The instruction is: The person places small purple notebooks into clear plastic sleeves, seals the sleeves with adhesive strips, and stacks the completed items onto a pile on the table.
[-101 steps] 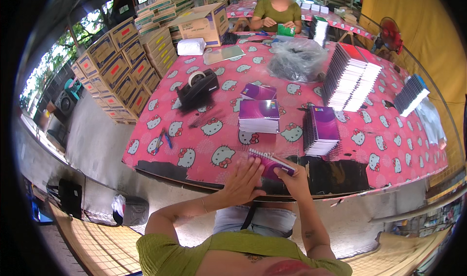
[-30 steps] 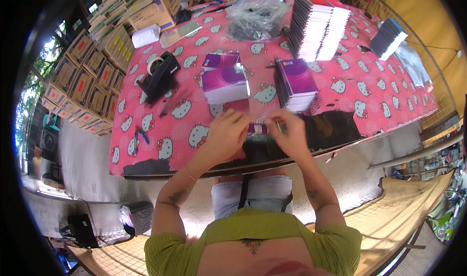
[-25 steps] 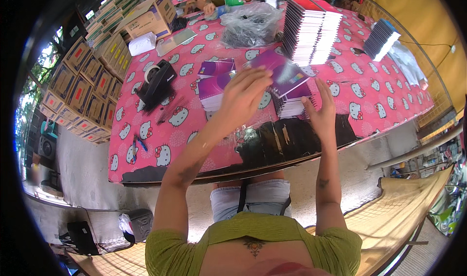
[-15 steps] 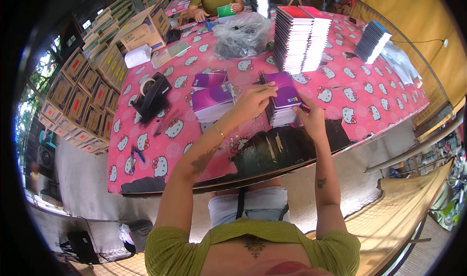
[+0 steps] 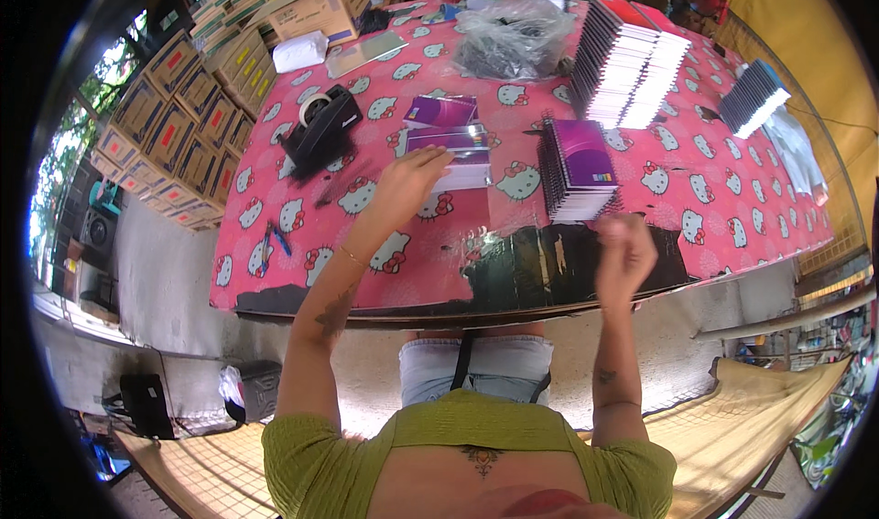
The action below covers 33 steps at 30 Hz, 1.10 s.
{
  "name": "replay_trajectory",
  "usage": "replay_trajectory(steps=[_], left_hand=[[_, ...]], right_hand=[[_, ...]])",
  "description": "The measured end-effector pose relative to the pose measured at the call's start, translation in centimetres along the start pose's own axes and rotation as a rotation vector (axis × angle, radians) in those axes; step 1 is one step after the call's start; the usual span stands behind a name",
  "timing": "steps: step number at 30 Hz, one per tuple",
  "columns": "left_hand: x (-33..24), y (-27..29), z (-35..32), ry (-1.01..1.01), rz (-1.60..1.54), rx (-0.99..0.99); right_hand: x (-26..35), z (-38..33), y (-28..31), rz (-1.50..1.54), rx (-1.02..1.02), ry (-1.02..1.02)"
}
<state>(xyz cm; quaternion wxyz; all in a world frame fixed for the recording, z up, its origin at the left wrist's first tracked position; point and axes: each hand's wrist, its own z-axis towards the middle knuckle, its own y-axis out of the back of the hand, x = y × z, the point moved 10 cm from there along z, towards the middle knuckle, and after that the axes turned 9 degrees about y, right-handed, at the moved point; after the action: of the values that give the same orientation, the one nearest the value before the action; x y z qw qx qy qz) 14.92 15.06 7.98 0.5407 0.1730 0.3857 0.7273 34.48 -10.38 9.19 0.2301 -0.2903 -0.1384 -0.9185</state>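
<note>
L hand (image 5: 407,182), fingers spread flat, rests on the wrapped purple stack (image 5: 450,148) in the frame's upper middle. R hand (image 5: 625,249), fingers curled in, holds nothing I can see, just below the notebook pile (image 5: 579,164). Tape holder (image 5: 322,127) sits upper left on the pink table (image 5: 366,244).

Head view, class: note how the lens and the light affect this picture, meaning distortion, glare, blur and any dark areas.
Head view: fisheye bending curves the table edge and the stacked boxes toward a black round rim; daylight glares off the clear wrapped bundle and the shiny tablecloth; the right hand is slightly motion-blurred, while the left hand on the purple notebook stack reads sharper.
</note>
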Motion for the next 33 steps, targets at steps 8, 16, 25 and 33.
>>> replay_trajectory(steps=[8,16,25,33], left_hand=[[-9.3,-0.4,-6.2,-0.032,-0.166,0.168],[16.0,2.5,-9.3,0.542,0.369,-0.113],[15.6,0.0,-10.0,0.374,0.309,-0.022],[11.5,5.5,-8.2,0.519,0.131,-0.285]], right_hand=[[-4.7,-8.2,-13.9,0.416,0.528,-0.374],[-3.7,-10.5,-15.7,0.560,0.357,-0.372],[-4.7,-10.5,-15.8,0.487,0.489,-0.483],[-5.8,-10.4,-15.5,0.522,0.425,-0.538]])
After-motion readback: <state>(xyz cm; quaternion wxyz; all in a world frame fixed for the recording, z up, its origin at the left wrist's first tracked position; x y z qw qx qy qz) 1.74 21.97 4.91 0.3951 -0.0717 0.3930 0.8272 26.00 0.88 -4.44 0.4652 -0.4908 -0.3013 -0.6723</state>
